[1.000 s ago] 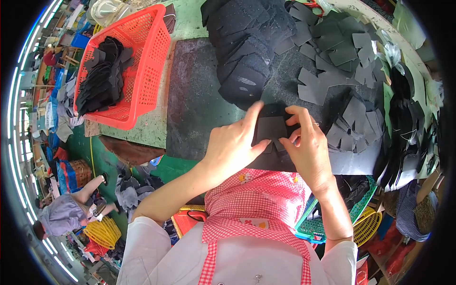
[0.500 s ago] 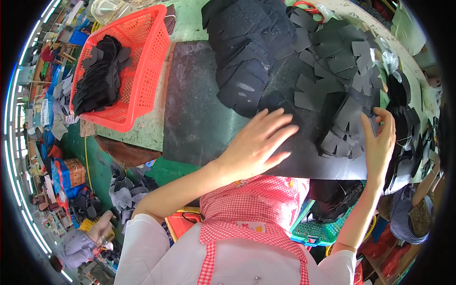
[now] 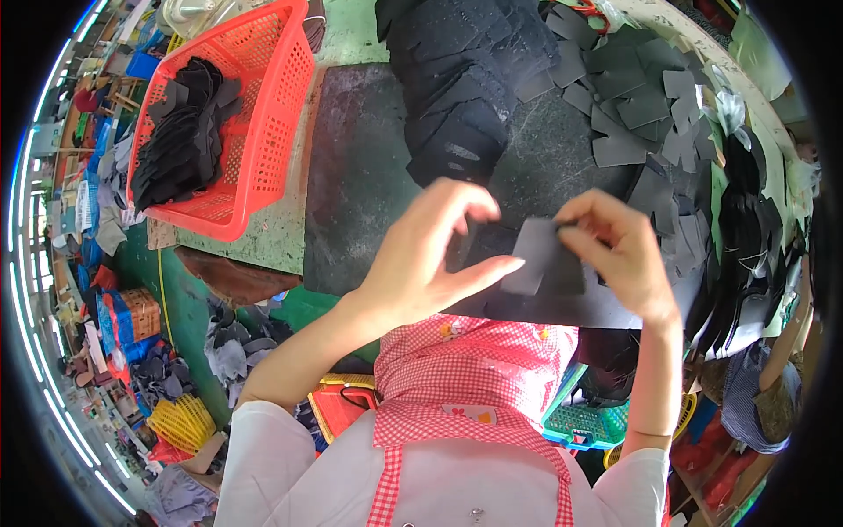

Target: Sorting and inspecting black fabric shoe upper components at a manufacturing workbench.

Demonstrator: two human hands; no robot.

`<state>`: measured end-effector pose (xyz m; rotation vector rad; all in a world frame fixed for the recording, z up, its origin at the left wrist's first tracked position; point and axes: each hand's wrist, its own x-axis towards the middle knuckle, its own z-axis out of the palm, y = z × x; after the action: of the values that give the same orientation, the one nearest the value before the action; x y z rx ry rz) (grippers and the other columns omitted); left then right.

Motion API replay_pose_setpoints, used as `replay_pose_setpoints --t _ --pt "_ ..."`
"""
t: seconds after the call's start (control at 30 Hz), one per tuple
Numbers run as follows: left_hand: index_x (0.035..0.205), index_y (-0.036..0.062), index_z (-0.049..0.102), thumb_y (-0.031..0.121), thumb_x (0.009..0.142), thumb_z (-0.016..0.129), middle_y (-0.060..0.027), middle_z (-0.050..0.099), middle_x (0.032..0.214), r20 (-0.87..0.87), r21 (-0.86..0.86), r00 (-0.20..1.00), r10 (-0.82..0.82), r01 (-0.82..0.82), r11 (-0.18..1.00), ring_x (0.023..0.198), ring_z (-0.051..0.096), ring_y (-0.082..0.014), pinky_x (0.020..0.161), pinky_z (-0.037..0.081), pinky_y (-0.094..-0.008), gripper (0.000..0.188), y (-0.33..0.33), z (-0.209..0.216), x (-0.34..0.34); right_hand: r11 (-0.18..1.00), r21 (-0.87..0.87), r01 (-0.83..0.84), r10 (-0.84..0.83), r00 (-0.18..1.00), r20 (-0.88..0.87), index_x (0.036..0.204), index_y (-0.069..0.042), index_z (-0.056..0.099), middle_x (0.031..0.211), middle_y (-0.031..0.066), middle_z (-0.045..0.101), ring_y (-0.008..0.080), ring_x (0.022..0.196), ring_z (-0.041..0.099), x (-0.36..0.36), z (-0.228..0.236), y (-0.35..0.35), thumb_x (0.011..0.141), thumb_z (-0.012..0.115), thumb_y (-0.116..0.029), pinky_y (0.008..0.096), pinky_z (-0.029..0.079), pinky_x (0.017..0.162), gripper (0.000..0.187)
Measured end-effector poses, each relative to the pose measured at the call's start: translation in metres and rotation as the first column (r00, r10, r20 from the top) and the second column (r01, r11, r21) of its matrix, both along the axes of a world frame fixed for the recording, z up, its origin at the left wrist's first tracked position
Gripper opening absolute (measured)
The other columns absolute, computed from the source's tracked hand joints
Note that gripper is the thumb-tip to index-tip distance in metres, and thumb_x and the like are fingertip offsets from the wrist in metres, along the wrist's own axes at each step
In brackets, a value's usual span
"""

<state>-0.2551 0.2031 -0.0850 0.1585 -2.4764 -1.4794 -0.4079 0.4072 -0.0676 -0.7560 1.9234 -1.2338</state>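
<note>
While your right hand (image 3: 622,255) pinches a flat, grey, roughly rectangular sheet piece (image 3: 536,244) on your side of the long black overlapping stack (image 3: 461,88), your left hand (image 3: 414,253), fingers spread, could knock it askew if the thumb catches its edge.

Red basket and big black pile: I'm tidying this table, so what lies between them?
In the head view, green tabletop, a small brownish item on it, then dark board lie between the red basket and the pile of black pieces.
</note>
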Motion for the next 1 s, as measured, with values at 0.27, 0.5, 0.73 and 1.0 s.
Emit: replay_pose_setpoints --t 0.27,0.5,0.73,1.0 --pt "0.086 0.0023 0.061 0.016 0.09 0.078 -0.0036 0.066 0.066 0.389 0.424 0.903 -0.182 -0.001 0.906 0.052 0.061 -0.0081 0.049 0.048 -0.0254 0.022 -0.004 -0.012 0.03 0.983 0.185 0.018 -0.093 0.909 0.407 0.094 0.005 0.066 0.077 0.0059 0.071 0.0089 0.069 0.069 0.05 -0.013 0.009 0.095 0.07 -0.008 0.0227 0.056 0.063 0.014" --pt "0.086 0.0043 0.063 0.024 0.094 0.073 -0.0056 0.071 0.069 0.458 0.17 0.874 -0.161 0.092 0.981 0.051 0.067 -0.0158 0.049 0.049 -0.0304 0.023 -0.008 -0.021 0.029 0.959 0.278 0.055 -0.091 0.989 0.12 0.093 0.004 0.065 0.073 0.0094 0.072 0.0131 0.067 0.073 0.061 -0.02 -0.002 0.094 0.071 -0.011 0.0241 0.057 0.061 0.016" --pt "0.084 0.0051 0.06 0.019 0.091 0.075 -0.0055 0.069 0.068 0.471 0.004 0.866 -0.166 0.187 0.982 0.053 0.067 -0.0159 0.048 0.048 -0.03 0.021 -0.008 -0.024 0.023 0.949 0.314 0.041 0.008 0.988 -0.155 0.09 0.001 0.063 0.069 0.0085 0.068 0.02 0.063 0.07 0.071 -0.022 -0.008 0.087 0.077 -0.011 0.0312 0.055 0.059 0.018" --pt "0.085 0.0089 0.057 0.019 0.084 0.078 -0.0044 0.064 0.07 0.295 -0.326 0.947 -0.13 0.227 0.917 0.061 0.067 -0.0206 0.053 0.048 -0.0348 0.023 -0.007 -0.013 0.014 0.991 0.13 0.033 0.076 0.661 -0.746 0.099 -0.007 0.059 0.096 0.0103 0.062 0.0272 0.089 0.063 0.072 -0.022 -0.017 0.07 0.084 -0.006 0.0372 0.051 0.08 0.038"
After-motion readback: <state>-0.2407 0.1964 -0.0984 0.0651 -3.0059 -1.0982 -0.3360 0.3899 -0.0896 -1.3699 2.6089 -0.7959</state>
